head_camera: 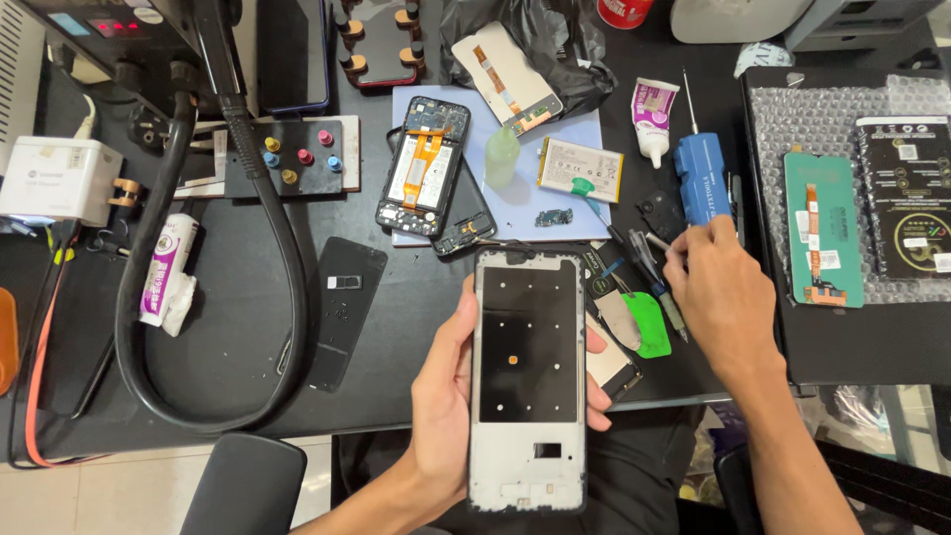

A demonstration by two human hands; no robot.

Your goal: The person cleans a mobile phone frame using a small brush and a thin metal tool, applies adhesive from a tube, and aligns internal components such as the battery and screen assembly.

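Observation:
My left hand (444, 396) grips a bare white phone frame (527, 376) upright in front of me, its black inner panel facing up. My right hand (721, 297) reaches over the black table to a cluster of thin hand tools (644, 260), fingertips touching them; whether it grips one I cannot tell. Next to those tools lies a green plastic pick (649, 322). A blue electric screwdriver (701, 176) lies just beyond my right fingers.
An opened phone body (424, 168) and a battery (581, 164) rest on a pale blue mat (575, 213). A glue tube (652, 119), a thick black hose (282, 258), a screen panel (507, 77) and a green-backed display (822, 228) on bubble wrap surround them.

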